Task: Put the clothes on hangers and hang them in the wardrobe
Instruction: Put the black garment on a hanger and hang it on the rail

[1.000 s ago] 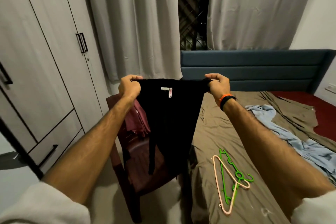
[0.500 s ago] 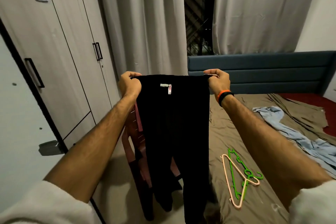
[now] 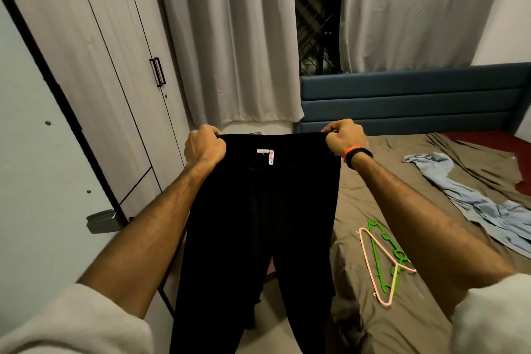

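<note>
Black trousers (image 3: 258, 224) hang straight down in front of me, held up by the waistband with a white label facing me. My left hand (image 3: 204, 146) grips the waistband's left corner and my right hand (image 3: 343, 138) grips its right corner, both fists curled. Two hangers lie crossed on the bed at the right: a pale pink hanger (image 3: 370, 264) over a green hanger (image 3: 385, 241). A light blue garment (image 3: 471, 201) lies crumpled further right on the bed. The wardrobe (image 3: 100, 72) stands on the left, its near door swung open towards me.
The bed (image 3: 388, 181) with a brown sheet fills the right side, with a blue headboard (image 3: 416, 100) behind. Grey curtains (image 3: 230, 37) hang at the back. A chair is mostly hidden behind the trousers. The open wardrobe door (image 3: 34, 167) stands close on my left.
The trousers have been lifted off the chair and now hang at full length, both legs straight. My view has turned left, so the open wardrobe door fills more of the left side.
</note>
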